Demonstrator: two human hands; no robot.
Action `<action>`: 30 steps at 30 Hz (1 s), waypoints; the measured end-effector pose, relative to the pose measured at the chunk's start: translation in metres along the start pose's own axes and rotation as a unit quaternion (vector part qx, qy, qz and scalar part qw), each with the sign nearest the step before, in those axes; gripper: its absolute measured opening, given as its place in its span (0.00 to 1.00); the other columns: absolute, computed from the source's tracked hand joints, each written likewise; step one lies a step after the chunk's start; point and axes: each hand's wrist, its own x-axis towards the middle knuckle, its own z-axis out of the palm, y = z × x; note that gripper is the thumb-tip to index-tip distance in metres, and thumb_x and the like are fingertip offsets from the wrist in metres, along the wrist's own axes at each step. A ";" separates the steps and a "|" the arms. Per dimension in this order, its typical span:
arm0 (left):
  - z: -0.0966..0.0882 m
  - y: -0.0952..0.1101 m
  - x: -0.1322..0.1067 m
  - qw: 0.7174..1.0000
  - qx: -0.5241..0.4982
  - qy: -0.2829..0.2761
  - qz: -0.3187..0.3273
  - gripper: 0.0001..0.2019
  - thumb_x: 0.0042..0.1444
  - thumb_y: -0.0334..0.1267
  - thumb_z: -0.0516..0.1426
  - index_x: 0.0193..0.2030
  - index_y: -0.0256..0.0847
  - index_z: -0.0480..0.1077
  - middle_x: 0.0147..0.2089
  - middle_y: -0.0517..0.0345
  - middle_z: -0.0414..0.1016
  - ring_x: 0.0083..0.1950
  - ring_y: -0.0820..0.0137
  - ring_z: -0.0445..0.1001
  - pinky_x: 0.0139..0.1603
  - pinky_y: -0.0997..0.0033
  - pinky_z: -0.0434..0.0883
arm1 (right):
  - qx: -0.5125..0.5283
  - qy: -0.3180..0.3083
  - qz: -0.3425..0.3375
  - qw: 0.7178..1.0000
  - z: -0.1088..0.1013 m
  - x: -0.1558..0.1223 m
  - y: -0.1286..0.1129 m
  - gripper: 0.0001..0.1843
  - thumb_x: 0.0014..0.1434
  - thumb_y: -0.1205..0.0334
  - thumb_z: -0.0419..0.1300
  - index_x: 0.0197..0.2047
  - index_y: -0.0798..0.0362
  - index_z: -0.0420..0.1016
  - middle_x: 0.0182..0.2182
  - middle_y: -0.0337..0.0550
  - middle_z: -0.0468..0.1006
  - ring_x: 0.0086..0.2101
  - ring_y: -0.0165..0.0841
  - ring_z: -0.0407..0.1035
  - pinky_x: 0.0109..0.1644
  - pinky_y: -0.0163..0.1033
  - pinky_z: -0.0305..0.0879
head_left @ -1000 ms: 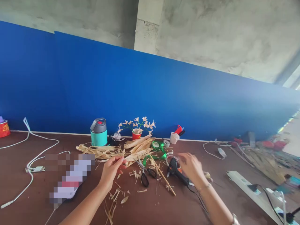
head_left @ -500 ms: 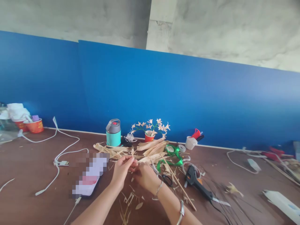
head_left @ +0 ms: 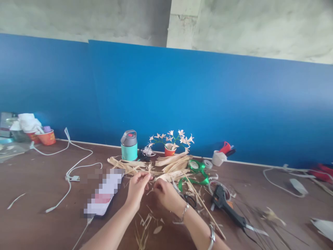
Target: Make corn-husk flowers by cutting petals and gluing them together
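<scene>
My left hand (head_left: 137,189) is closed in a pinch, holding a small pale husk flower (head_left: 150,168) upright above its fingertips. Just to its right is my right hand (head_left: 166,195), a small gap apart, with the fingers curled together; whatever they hold is hidden. Dried corn husks (head_left: 178,163) lie spread behind both hands. Scissors with black handles (head_left: 190,200) rest beside my right wrist, partly covered. Husk scraps (head_left: 147,220) are scattered between my forearms.
A phone (head_left: 105,194) lies at left, a teal flask (head_left: 129,151) behind it. Husk flowers stand in a red cup (head_left: 170,150). Right are green ribbon (head_left: 204,178), a thin stick (head_left: 204,205), a glue gun (head_left: 227,206) and a white cup (head_left: 218,158). White cables (head_left: 69,170) cross the left side.
My right hand has drawn away from my left, opening a gap between them. The left still pinches the husk flower. The whole view has shifted slightly.
</scene>
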 end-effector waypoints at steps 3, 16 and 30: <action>-0.001 0.001 0.000 1.000 -0.005 0.007 -0.007 0.13 0.42 0.45 0.62 0.29 0.35 0.71 0.18 0.64 0.68 0.16 0.79 0.59 0.16 0.81 0.51 | 0.109 0.039 0.018 0.993 -0.006 0.006 0.001 0.11 0.53 0.68 0.52 0.38 0.54 0.73 0.30 0.41 0.76 0.32 0.32 0.67 0.38 0.36 0.62; 0.009 0.005 -0.009 0.995 -0.027 -0.056 -0.073 0.10 0.40 0.41 0.63 0.22 0.36 0.70 0.20 0.59 0.72 0.19 0.75 0.65 0.19 0.78 0.59 | 0.265 0.177 0.095 0.943 -0.011 0.008 -0.006 0.11 0.48 0.57 0.60 0.30 0.57 0.76 0.23 0.41 0.75 0.26 0.31 0.66 0.30 0.35 0.62; 0.013 0.008 -0.014 0.995 -0.001 -0.062 -0.081 0.11 0.39 0.42 0.64 0.24 0.36 0.73 0.22 0.56 0.76 0.25 0.70 0.73 0.26 0.74 0.69 | 0.195 0.217 0.073 0.954 -0.010 0.005 -0.009 0.06 0.49 0.62 0.58 0.28 0.55 0.74 0.25 0.41 0.75 0.27 0.31 0.66 0.32 0.35 0.62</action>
